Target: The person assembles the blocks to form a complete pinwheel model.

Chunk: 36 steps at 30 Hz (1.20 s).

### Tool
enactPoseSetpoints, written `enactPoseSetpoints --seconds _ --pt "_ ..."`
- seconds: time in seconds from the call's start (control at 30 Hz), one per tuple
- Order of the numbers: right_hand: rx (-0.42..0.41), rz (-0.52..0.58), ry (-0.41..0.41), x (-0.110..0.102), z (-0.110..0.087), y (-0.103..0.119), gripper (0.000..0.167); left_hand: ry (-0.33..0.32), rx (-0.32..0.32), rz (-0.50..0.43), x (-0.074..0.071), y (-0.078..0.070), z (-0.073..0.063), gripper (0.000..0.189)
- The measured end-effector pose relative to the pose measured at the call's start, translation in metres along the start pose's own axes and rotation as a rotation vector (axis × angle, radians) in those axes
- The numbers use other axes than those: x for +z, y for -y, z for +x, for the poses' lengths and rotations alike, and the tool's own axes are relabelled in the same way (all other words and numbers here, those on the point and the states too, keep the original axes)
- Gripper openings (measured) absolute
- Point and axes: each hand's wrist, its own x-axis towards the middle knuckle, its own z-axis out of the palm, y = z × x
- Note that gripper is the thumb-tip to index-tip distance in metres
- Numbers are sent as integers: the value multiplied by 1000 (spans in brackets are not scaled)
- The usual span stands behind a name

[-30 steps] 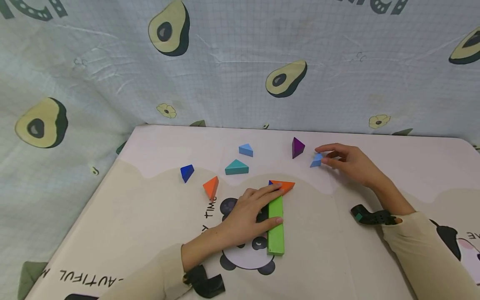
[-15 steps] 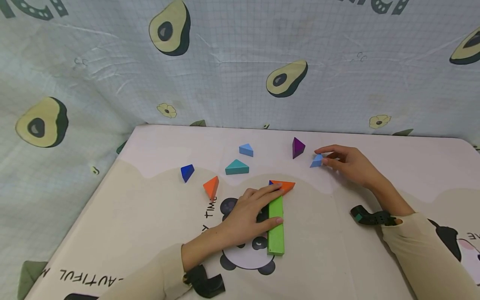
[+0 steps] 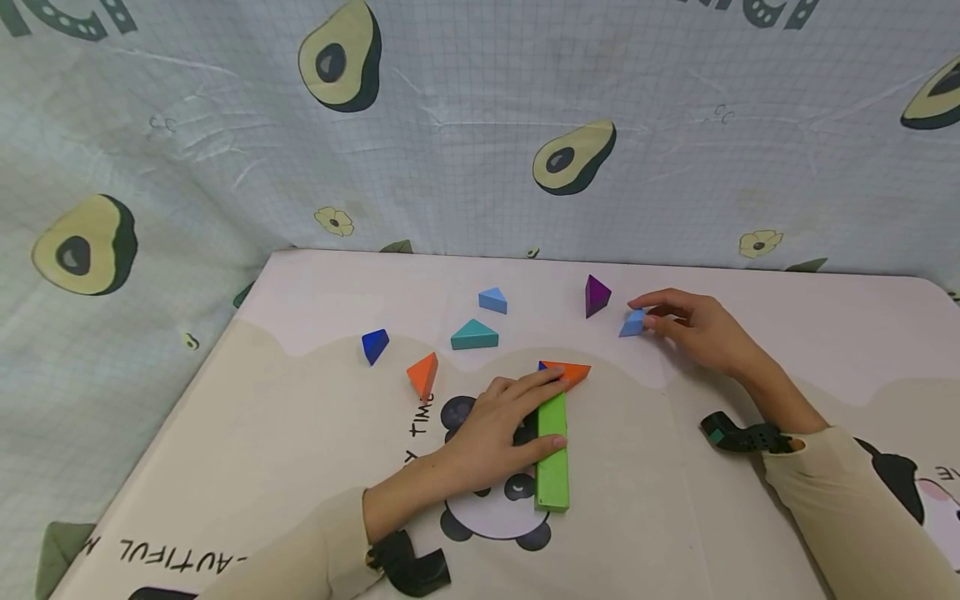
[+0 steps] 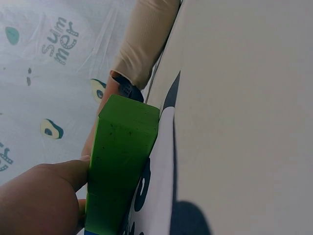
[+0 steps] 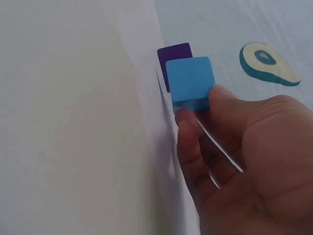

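Right fingers [image 3: 670, 295] pinch a light-blue block [image 5: 191, 78] at their tips; left fingers [image 3: 528, 390] (thumb apart) touch a green bar [image 3: 552, 475].

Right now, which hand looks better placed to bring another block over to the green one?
Probably the right hand: it pinches a light blue block, while the left hand rests on the green block and the orange block at its far end.

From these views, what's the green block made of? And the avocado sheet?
Green block: probably painted wood, fairly matte; even color with small dark specks, no grain visible, so plastic is possible.
Avocado sheet: thin cloth or plastic film, low sheen; it's creased.
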Motion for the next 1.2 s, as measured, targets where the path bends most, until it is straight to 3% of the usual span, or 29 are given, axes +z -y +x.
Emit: enactPoseSetpoints --seconds 0.37,0.6,0.8,1.2 --pt "-89 6 -6 7 0 12 28 1 8 8 0 1 0 63" --pt "-207 -6 -15 14 2 23 26 0 8 7 -1 0 0 62" --pt "-195 -58 -19 23 4 31 25 3 5 7 -1 1 0 62" --pt "-193 -61 37 38 6 48 24 6 6 15 -2 -1 0 62"
